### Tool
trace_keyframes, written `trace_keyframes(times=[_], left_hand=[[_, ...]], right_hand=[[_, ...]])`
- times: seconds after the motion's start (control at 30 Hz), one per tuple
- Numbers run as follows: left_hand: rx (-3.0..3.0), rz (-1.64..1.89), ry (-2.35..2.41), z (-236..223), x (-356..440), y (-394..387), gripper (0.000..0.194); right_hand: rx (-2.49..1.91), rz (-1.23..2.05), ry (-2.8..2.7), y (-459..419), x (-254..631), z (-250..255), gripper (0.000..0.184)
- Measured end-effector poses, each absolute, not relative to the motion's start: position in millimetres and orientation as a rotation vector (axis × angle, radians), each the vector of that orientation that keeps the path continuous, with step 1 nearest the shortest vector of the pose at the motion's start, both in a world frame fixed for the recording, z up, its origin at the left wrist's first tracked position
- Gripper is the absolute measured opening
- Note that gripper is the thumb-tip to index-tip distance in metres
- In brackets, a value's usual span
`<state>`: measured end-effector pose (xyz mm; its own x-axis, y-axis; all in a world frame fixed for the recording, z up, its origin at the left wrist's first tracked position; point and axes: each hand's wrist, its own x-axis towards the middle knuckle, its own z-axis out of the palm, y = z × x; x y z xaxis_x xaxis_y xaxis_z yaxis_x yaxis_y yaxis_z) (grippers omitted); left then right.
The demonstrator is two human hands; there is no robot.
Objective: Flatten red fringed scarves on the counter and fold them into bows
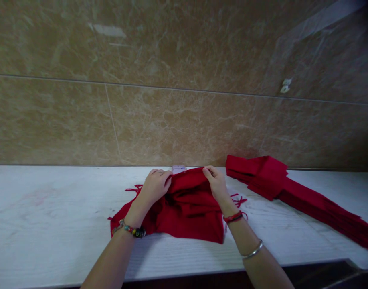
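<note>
A crumpled red cloth [190, 224] with thin red ties at its sides lies on the white table. My left hand [156, 186] is closed around its upper left edge, fingers curled over the fabric. Its upper right edge is pinched between thumb and fingers of my right hand [215, 182]. Between the two hands the top edge is drawn up, with loose folds below it. Just behind that edge, a small pale label or packet [178, 169] shows; I cannot tell whether it is attached to the cloth.
A long stack of folded red cloth [316, 200] stretches across the table's right side. The white wood-grain tabletop [51, 224] meets a brown marbled tile wall [178, 124] at the back. Something dark [325, 277] is below the front right edge.
</note>
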<state>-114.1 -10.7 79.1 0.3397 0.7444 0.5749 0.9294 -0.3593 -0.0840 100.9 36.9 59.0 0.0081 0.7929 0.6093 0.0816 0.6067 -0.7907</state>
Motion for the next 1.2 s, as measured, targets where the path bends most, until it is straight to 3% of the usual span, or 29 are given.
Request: trace_keyframes(times=[0.1,0.3,0.4,0.7,0.87,1.03,1.2], left_hand=[[-2.141,-0.505,-1.656,81,-121,-9,0.020],[-2.257,-0.830,-1.372,73,-115,-8,0.039],[-2.386,-0.699,-1.470,70,-108,-10,0.028],[-2.305,-0.466,-1.680,85,-133,-10,0.024],[-2.408,-0.753,-1.494,76,-122,-5,0.020],[-2.456,-1.094,-1.661,77,-111,-10,0.018],[-2.557,-0.997,-1.573,80,-108,-17,0.020]], right_hand=[[-0.788,0.701,-1.362,45,106,55,0.025],[-0.808,0.607,-1.453,42,105,58,0.023],[-0.782,0.569,-1.479,34,106,64,0.022],[-0.893,0.288,-1.317,41,119,65,0.026],[-0.949,0.193,-1.493,37,111,64,0.024],[-0.950,-0.072,-1.579,37,112,63,0.020],[-0.735,-0.136,-2.096,25,93,58,0.043]])
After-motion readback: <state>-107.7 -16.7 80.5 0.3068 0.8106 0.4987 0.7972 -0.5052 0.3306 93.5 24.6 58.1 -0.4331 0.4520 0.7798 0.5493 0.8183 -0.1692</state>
